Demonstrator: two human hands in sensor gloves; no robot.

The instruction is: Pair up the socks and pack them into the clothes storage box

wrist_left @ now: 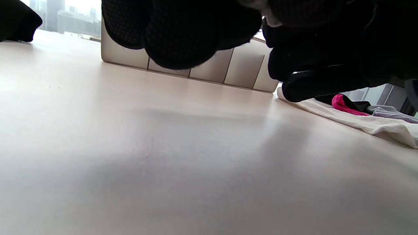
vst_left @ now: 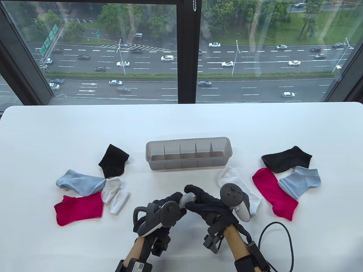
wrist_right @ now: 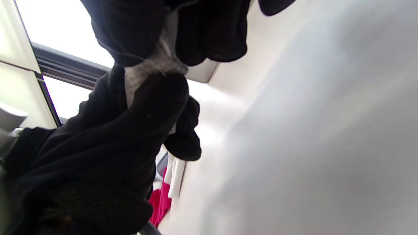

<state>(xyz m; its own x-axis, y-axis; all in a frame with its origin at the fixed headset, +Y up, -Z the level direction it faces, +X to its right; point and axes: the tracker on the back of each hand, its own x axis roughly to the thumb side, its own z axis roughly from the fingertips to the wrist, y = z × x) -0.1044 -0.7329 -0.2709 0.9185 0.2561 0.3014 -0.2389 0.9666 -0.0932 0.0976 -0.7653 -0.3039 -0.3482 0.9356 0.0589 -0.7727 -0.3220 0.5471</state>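
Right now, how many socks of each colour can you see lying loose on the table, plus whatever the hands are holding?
Black socks: 2
Light blue socks: 2
Pink socks: 2
White socks: 2
Grey sock bundle, gripped by the left hand and right hand: 1
Total: 9 items; the storage box holds none.

A white worktop (vst_left: 181, 127) is carrying a grey divided storage box (vst_left: 188, 155) at its middle. On the left are lying a black sock (vst_left: 113, 161), light blue sock (vst_left: 79, 183), magenta sock (vst_left: 78, 209) and white sock (vst_left: 115, 195). On the right are lying another black sock (vst_left: 286, 159), light blue sock (vst_left: 300, 181), magenta sock (vst_left: 273, 192) and white sock (vst_left: 235, 178).
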